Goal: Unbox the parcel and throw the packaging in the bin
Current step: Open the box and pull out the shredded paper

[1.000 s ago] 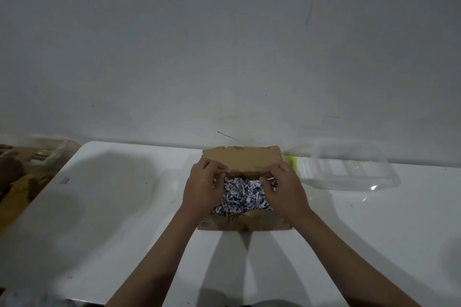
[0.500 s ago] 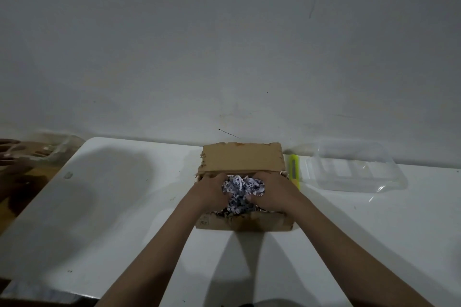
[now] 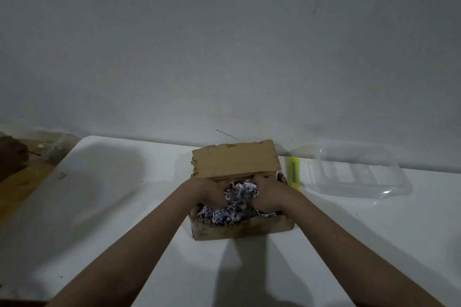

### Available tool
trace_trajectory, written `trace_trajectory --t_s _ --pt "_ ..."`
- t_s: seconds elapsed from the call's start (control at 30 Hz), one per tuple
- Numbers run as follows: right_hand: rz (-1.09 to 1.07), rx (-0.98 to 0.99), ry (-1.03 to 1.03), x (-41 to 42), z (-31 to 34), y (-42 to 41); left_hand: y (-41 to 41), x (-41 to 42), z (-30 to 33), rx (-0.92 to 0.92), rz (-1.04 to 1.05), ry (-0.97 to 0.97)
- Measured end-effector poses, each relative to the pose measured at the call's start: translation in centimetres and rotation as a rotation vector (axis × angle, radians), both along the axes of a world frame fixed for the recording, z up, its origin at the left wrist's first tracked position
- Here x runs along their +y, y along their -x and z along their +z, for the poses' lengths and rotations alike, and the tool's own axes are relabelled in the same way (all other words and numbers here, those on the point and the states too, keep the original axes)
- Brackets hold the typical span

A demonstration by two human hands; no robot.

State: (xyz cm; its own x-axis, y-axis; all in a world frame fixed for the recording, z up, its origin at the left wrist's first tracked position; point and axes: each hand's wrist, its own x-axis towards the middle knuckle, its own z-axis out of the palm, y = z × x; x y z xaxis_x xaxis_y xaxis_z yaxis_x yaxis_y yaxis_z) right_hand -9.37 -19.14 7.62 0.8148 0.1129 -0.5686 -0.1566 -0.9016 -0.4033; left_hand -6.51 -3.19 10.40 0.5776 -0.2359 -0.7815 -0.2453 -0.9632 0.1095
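Observation:
A brown cardboard box (image 3: 239, 230) stands open on the white table (image 3: 124, 207), its torn lid flap (image 3: 235, 162) folded back toward the wall. Inside lies white and dark shredded paper (image 3: 239, 193). My left hand (image 3: 210, 193) and my right hand (image 3: 270, 193) are both sunk into the box, pressed against a raised clump of the shredded paper from either side. My fingers are buried in the paper and mostly hidden. Whatever lies under the filling cannot be seen.
A yellow utility knife (image 3: 294, 172) lies just right of the box. A clear plastic tray (image 3: 356, 172) sits further right by the wall. A wooden surface with dark clutter (image 3: 17, 167) borders the table's left edge.
My hands let go of the lid flap, which fell back open, and pushed down into the shredded paper, gathering a clump between them.

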Motion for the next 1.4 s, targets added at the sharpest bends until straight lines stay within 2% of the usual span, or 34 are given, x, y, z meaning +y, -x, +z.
trace_trajectory --t_s 0.2,0.3,0.4,0.57,0.67,1.0,1.2,1.4 --pt "-0.043 0.026 -0.078 -1.0 -1.4 1.1 1.1 0.4 0.0 -0.046 0.047 0.121" --pt "-0.059 0.005 -0.140 -1.0 -1.7 1.2 1.2 0.7 -1.4 0.030 0.173 0.239" --pt "-0.075 0.004 -0.147 -0.9 -1.8 1.2 1.6 1.0 -3.1 0.024 0.239 0.319" --pt "-0.104 -0.010 -0.195 -0.9 -2.0 1.2 2.0 1.1 -4.4 0.110 0.517 0.520" --pt "-0.115 -0.026 -0.244 -0.9 -2.2 1.3 2.1 1.2 -5.4 0.109 0.601 0.573" --pt "-0.201 0.020 -0.399 -0.7 -3.0 1.4 3.2 1.6 -6.0 0.101 0.657 0.804" --pt "-0.193 0.053 -0.460 -0.8 -3.1 1.3 3.1 2.2 -6.1 0.193 0.703 0.893" --pt "-0.298 0.050 -0.633 -1.2 -3.4 1.5 3.0 2.6 -6.5 0.205 0.698 0.966"
